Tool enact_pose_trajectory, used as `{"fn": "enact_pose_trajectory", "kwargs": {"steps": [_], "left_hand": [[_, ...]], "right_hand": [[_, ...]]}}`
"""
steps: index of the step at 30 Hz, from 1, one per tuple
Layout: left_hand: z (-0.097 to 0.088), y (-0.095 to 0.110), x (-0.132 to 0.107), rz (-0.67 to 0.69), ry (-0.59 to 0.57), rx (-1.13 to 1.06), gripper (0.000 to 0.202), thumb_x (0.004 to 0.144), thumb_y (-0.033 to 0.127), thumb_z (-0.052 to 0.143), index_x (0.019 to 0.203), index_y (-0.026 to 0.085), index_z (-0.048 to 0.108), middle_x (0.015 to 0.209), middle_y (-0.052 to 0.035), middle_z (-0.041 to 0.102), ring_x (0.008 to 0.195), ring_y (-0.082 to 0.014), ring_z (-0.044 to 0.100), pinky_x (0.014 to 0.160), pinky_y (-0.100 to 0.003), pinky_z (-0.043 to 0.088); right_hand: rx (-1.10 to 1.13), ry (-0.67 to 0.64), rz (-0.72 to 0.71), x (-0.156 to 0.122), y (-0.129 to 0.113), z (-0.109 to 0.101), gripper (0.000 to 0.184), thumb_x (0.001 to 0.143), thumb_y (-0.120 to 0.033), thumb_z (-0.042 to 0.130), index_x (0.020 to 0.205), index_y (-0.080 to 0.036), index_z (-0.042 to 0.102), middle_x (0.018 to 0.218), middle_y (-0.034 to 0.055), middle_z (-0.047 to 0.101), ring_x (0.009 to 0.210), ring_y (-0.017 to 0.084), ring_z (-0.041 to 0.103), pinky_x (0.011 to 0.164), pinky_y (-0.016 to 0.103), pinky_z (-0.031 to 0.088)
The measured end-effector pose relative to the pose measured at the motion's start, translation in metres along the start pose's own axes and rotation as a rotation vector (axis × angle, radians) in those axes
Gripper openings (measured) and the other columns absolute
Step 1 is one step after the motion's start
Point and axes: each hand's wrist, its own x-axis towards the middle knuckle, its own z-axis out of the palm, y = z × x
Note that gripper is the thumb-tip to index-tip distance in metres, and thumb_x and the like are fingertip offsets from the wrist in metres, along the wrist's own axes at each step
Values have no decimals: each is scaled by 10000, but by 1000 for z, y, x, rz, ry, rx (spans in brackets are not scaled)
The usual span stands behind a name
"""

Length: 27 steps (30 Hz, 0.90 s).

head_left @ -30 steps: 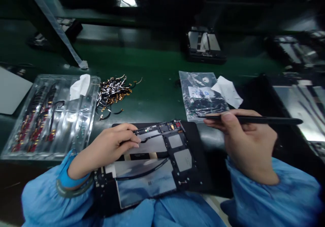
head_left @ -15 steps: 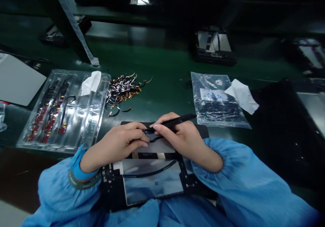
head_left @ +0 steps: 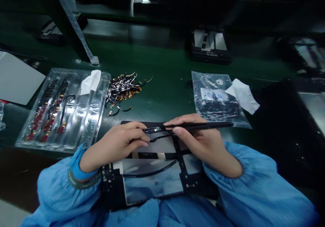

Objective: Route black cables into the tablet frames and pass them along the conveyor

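An opened tablet-like device [head_left: 152, 183] lies before me, its silvery battery panels and black frame showing. My left hand [head_left: 129, 137] is closed at its upper part, thumb and fingers pinching the end of a thin black flex cable [head_left: 160, 137]. Just above that cable, a small dark board strip [head_left: 153, 129] with a white print runs along the device's top edge. My right hand [head_left: 196, 135] grips black tweezers [head_left: 210, 125], held nearly level, tips pointing left near the strip. Another black cable [head_left: 152, 173] curves over the lower panel. The left fingertips hide part of what they pinch.
Left, a clear ribbed tray [head_left: 78, 118] holds red and gold cable parts and a white paper piece [head_left: 90, 82]. A heap of small flex cables [head_left: 124, 89] lies beside it. On the right are a plastic bag [head_left: 215, 98] and white paper [head_left: 243, 95]. Another device [head_left: 210, 45] sits behind.
My right hand has moved right with the tweezers, which now lie flatter, and the board strip has come into view. The left hand stays about where it was.
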Motion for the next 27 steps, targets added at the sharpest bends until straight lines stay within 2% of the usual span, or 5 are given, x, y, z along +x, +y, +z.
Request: {"fn": "enact_pose_trajectory", "kwargs": {"steps": [13, 17, 22, 24, 27], "left_hand": [[0, 0, 1, 9, -4, -3, 169, 920, 257, 517, 948, 214, 678, 1105, -34, 619, 996, -144, 619, 793, -215, 462], [0, -1, 0, 10, 4, -7, 162, 921, 261, 517, 930, 211, 671, 1096, -32, 631, 1018, -150, 614, 820, -225, 462], [0, -1, 1, -10, 40, -52, 150, 933, 250, 491, 955, 212, 634, 1021, -10, 666, 1064, -149, 594, 878, -241, 454], [-1, 0, 3, -49, 64, -46, 155, 934, 259, 477, 961, 209, 621, 997, -4, 673, 967, -142, 621, 832, -248, 466], [-2, 4, 8, -157, 74, -75, 197, 922, 322, 484, 1055, 215, 583, 964, -4, 672, 878, -145, 631, 735, -246, 477]], "right_hand": [[40, -99, -55, -6, 13, 4, 94, 889, -237, 590, 974, -230, 630, 921, 33, 718, 866, 168, 681, 748, 294, 558], [21, 77, -29, -6, 7, -2, 76, 873, -194, 602, 920, -236, 643, 882, 12, 723, 839, 164, 690, 753, 299, 566], [-128, 540, 69, -12, 37, -35, 66, 834, -234, 644, 893, -204, 652, 866, 57, 707, 760, 196, 701, 711, 348, 573], [-343, 575, 200, -17, 57, -51, 128, 795, -310, 679, 853, -198, 661, 841, 72, 698, 759, 217, 693, 708, 358, 551], [-409, 536, 367, -23, 75, -67, 222, 791, -415, 654, 809, -194, 635, 680, 52, 682, 636, 227, 683, 633, 361, 536]]}}
